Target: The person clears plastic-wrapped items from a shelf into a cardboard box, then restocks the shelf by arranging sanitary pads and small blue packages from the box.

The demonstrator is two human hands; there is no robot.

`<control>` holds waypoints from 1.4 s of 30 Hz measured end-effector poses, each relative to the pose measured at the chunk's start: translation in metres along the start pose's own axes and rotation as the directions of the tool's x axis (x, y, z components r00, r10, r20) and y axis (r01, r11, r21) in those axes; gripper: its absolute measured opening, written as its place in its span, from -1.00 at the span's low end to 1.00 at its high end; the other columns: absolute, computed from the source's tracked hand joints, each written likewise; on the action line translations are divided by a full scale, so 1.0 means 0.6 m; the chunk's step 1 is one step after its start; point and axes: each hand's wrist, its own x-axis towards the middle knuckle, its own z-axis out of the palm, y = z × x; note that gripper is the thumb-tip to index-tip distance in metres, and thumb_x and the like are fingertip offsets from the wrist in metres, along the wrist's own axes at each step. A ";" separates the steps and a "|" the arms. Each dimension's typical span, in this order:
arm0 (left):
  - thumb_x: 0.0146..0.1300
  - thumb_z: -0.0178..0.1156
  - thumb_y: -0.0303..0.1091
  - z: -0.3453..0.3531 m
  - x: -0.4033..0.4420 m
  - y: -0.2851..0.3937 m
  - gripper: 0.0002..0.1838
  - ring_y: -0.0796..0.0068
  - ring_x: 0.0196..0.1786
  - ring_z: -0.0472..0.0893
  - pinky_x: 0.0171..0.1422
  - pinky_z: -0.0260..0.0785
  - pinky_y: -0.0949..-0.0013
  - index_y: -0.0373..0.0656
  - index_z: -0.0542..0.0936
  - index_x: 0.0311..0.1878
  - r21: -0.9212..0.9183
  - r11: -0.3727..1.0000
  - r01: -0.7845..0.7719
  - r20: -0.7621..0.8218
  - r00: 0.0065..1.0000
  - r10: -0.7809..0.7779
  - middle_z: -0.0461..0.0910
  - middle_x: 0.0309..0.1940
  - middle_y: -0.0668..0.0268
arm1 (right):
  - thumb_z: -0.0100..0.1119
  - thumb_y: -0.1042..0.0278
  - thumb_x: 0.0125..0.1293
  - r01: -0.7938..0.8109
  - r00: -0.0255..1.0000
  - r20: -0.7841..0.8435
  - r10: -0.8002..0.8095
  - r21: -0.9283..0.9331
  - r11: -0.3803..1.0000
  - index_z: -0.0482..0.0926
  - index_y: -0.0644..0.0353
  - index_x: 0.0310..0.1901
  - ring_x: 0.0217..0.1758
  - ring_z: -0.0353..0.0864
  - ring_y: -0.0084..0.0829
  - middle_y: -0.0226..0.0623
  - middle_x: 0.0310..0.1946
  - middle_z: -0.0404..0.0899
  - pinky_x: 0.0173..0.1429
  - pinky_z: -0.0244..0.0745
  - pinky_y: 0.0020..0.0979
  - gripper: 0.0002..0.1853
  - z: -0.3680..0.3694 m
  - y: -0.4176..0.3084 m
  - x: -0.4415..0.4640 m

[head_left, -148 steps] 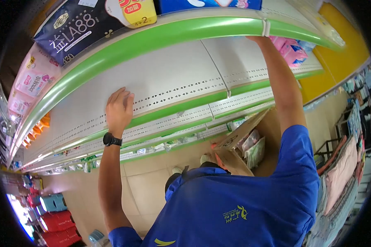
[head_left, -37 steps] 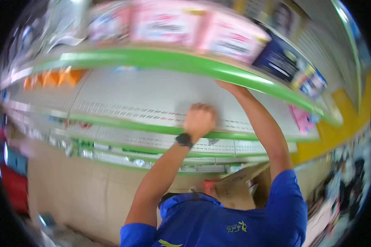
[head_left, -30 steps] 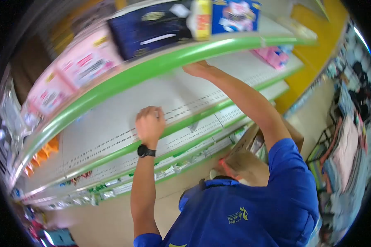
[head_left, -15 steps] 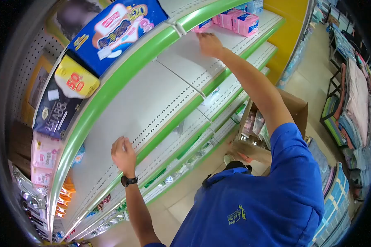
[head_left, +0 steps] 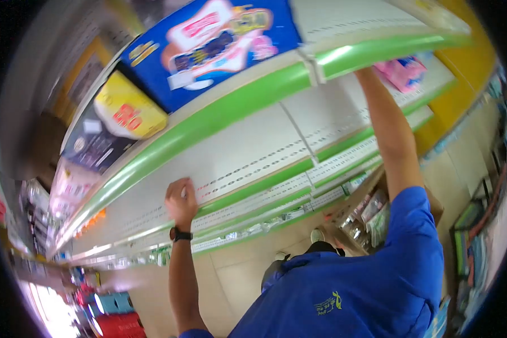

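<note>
My left hand (head_left: 181, 201), with a dark watch (head_left: 180, 233) on its wrist, is loosely curled at the front of the white shelf (head_left: 248, 152). Nothing shows in its fingers. My right forearm (head_left: 390, 127) reaches in under the green-edged upper shelf (head_left: 377, 56). That edge hides my right hand and whatever it may touch. Just right of my right wrist, pink packs (head_left: 404, 73) lie at the far right end of the white shelf, partly covered by the upper shelf.
On the upper shelf stand a large blue pack (head_left: 214, 50), a yellow-and-black pack (head_left: 124, 107) and a pink pack (head_left: 70, 186). An open cardboard box (head_left: 349, 242) of packaged goods stands by my right side. Folded textiles (head_left: 484, 265) lie on a rack at right.
The view has shifted and turned, and is blurred. My right hand has gone deeper, out of sight behind the upper shelf's edge. My left hand stays curled near the shelf front.
</note>
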 end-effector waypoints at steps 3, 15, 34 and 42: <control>0.27 0.26 -0.47 -0.002 0.005 -0.004 -0.93 0.03 -0.17 0.70 -0.02 0.55 0.10 -0.25 0.70 -0.29 0.029 0.998 -0.051 -0.004 0.999 0.051 0.75 -0.24 0.13 | 0.10 0.30 0.30 0.052 0.998 0.023 -0.052 -0.002 0.999 0.28 0.23 0.48 0.46 0.39 0.13 0.08 0.40 0.41 0.53 0.24 0.03 -0.31 0.005 -0.002 0.025; 0.25 0.28 -0.38 -0.017 0.006 0.007 -0.89 0.12 -0.17 0.69 -0.06 0.56 0.13 -0.21 0.69 -0.31 0.087 0.996 0.035 0.014 0.999 -0.036 0.75 -0.26 0.20 | 0.15 0.25 0.29 0.218 0.972 0.105 -0.210 -0.075 0.973 0.36 0.22 0.42 0.42 0.43 0.12 0.07 0.35 0.47 0.50 0.27 0.02 -0.35 0.012 0.020 0.049; 0.25 0.24 -0.31 -0.016 -0.005 -0.002 -0.81 0.15 -0.21 0.64 -0.09 0.53 0.12 -0.18 0.63 -0.45 0.085 0.996 0.015 -0.008 1.000 -0.014 0.67 -0.41 0.28 | 0.23 0.16 0.28 0.347 0.935 0.108 -0.337 -0.093 0.933 0.49 0.22 0.32 0.35 0.48 0.10 0.06 0.26 0.56 0.45 0.30 -0.01 -0.41 -0.014 0.015 0.041; 0.24 0.24 -0.32 -0.018 -0.004 -0.004 -0.79 0.13 -0.20 0.64 -0.07 0.52 0.11 -0.19 0.61 -0.47 0.081 0.997 0.017 -0.014 1.000 -0.016 0.67 -0.40 0.26 | 0.27 0.12 0.27 0.469 0.881 0.062 -0.468 -0.004 0.883 0.55 0.22 0.28 0.33 0.50 0.10 0.05 0.22 0.60 0.43 0.32 -0.02 -0.42 -0.043 -0.013 0.013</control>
